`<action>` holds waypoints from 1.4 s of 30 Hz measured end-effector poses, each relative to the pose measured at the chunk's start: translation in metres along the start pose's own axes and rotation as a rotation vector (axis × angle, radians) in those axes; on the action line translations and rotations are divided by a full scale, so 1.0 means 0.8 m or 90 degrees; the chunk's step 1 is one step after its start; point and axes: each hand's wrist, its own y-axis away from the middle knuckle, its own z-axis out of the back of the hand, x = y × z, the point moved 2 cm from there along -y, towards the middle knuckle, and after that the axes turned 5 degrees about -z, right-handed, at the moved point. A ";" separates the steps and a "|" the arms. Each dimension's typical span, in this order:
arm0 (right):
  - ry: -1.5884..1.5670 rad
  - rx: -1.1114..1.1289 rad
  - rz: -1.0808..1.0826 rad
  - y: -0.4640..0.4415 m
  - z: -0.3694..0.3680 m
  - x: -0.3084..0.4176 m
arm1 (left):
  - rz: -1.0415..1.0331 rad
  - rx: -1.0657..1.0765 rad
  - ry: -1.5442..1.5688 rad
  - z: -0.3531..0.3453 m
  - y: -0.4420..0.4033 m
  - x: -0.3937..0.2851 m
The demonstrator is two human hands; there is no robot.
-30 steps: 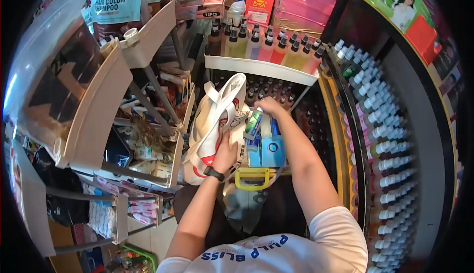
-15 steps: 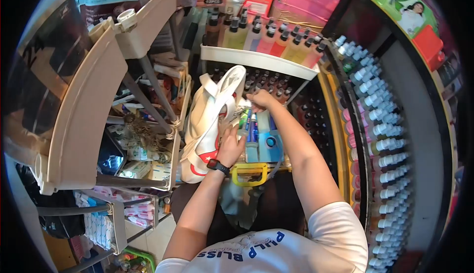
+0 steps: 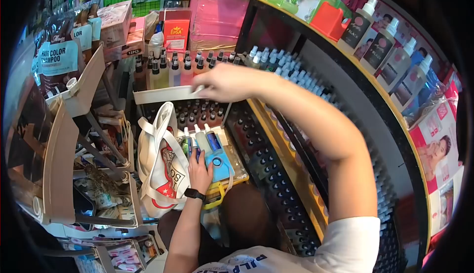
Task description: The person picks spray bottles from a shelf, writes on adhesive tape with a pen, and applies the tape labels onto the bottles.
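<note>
My left hand (image 3: 200,171), with a dark watch at the wrist, rests with fingers stretched out over the left side of a blue pouch (image 3: 223,167). Its fingertips touch a dark blue bottle (image 3: 194,152). Farther back on the pouch lie a clear bottle (image 3: 201,139) and a blue-labelled bottle (image 3: 213,140), both with white tops. My right hand (image 3: 222,83) is raised in front of the white shelf edge (image 3: 163,95), near a row of black-capped spray bottles (image 3: 175,73). Motion smears its fingers, and I cannot make out anything in them.
A white tote bag (image 3: 157,162) stands left of the pouch. Beneath the pouch is a case with a yellow handle (image 3: 215,200). A beige cart (image 3: 61,159) is on the left. Rows of small bottles (image 3: 276,174) and a curved shelf (image 3: 335,41) line the right.
My right hand has lifted away from the items by the tote bag up to the shelf edge. The clear and blue-labelled bottles now show on the pouch. The view has swung right.
</note>
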 end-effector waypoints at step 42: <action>0.001 -0.295 -0.497 0.256 0.075 -0.689 | -0.013 0.108 0.189 -0.029 -0.056 -0.031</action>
